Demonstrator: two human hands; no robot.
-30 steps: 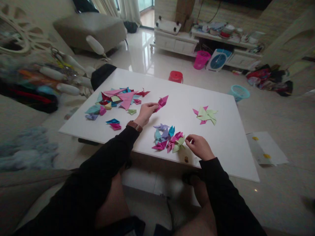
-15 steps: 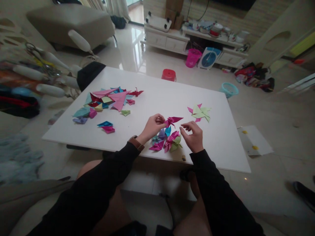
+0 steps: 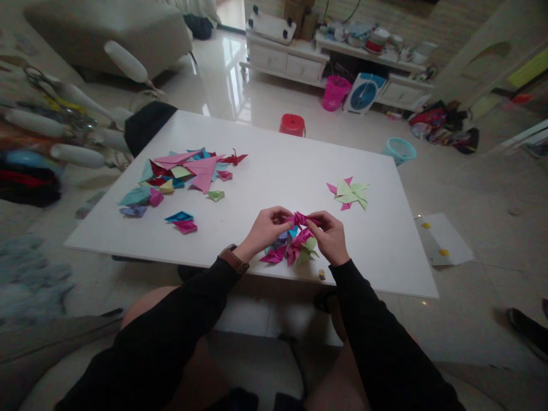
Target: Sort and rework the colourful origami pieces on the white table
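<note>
A magenta origami crane [image 3: 299, 218] is held between my two hands, just above a small cluster of folded paper pieces [image 3: 293, 252] in pink, blue, purple and green. My left hand [image 3: 268, 228] pinches its left side, a brown watch strap on the wrist. On the other side, the fingers of my right hand [image 3: 330, 235] are closed on its right end. Parts of the crane are hidden behind my fingertips.
On the white table [image 3: 274, 171], a heap of folded papers [image 3: 203, 171] lies at left, with a blue and pink pair [image 3: 182, 221] nearer me. Green and pink pinwheel-like shapes [image 3: 351, 193] lie at right. A red stool [image 3: 292, 124] and a blue basket [image 3: 400, 150] stand beyond the far edge.
My right hand has moved left and taken hold of the crane's right end. My left hand has kept its grip, and the crane sits slightly lower in view.
</note>
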